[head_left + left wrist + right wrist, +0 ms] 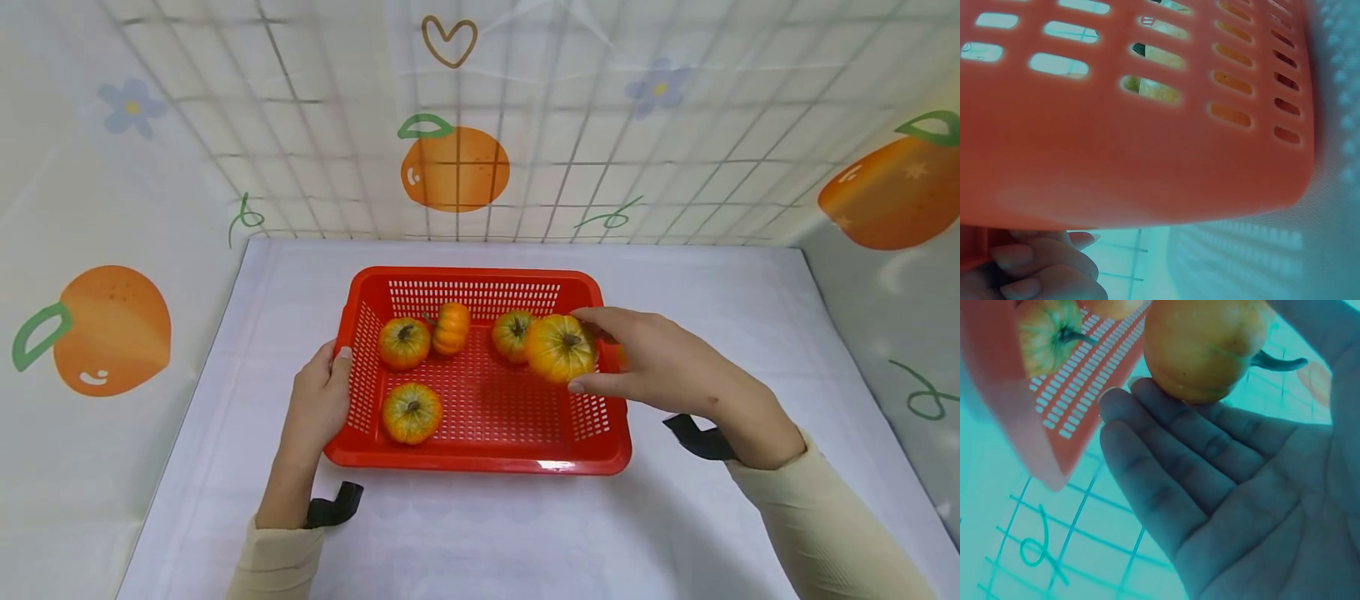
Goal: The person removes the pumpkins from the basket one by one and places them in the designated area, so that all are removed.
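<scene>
A red plastic basket with slotted walls stands on the table. At its left end my left hand grips the rim, thumb on top; the left wrist view shows curled fingers below the edge. My right hand holds a small orange-yellow pumpkin between thumb and fingers, over the basket's right side. Its stem points sideways in the right wrist view. Just left of it, another pumpkin is partly covered by the held one. Two pumpkins, one upright and one tipped, sit at the back left.
One more pumpkin lies at the basket's front left. A white cloth covers the table. Behind stands a wire grid over a sheet printed with oranges, and printed sheets flank both sides. Black straps are on both wrists.
</scene>
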The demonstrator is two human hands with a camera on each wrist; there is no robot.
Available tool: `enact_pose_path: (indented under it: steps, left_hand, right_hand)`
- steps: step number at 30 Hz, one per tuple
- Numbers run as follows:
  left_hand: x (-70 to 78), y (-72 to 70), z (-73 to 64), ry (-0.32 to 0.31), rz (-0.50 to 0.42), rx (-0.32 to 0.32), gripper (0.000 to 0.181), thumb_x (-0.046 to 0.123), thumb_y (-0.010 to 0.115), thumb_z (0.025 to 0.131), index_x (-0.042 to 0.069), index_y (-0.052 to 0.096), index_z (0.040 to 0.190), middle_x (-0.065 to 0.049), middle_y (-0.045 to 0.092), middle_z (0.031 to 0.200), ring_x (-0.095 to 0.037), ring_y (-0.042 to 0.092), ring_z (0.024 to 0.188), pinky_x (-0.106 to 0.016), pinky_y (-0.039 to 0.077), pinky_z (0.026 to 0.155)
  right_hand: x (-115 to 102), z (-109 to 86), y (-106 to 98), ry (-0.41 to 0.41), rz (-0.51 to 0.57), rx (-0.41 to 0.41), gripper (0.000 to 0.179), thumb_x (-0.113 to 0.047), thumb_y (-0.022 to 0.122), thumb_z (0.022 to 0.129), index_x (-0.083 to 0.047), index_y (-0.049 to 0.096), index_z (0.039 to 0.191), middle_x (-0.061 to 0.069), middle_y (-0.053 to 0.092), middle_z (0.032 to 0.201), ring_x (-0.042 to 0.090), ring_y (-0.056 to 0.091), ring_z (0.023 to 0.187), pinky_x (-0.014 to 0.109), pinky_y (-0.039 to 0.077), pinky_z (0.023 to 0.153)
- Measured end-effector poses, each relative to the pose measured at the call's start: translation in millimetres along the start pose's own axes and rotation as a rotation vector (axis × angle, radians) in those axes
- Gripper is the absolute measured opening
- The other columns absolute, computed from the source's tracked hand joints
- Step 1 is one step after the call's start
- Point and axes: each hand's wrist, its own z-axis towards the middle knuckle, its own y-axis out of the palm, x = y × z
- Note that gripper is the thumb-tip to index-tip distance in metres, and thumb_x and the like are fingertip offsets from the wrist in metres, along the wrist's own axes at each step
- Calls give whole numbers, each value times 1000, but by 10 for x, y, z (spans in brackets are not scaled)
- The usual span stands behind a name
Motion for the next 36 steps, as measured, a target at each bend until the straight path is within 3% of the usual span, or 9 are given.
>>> enact_pose_path:
  steps: [16, 36]
  left_hand:
    - [-2, 2, 1, 2, -9, 4, 51, 43, 41, 112, 11, 49, 152, -16, 70, 118, -29, 69, 92, -41, 63, 75]
    - [-4, 1, 13, -14, -11, -1, 51, 41, 41, 113, 12, 49, 153, -15, 69, 118, -29, 68, 92, -40, 63, 75]
  right_hand:
    - [381, -105, 5, 49, 85, 79, 82, -57, 81, 87, -8, 53, 147, 11, 67, 130, 30, 63, 119, 58, 54, 96]
    - [699, -203, 54, 154, 99, 117, 88, -55, 81, 88, -5, 47, 152, 23, 61, 138, 48, 61, 121, 65, 54, 93]
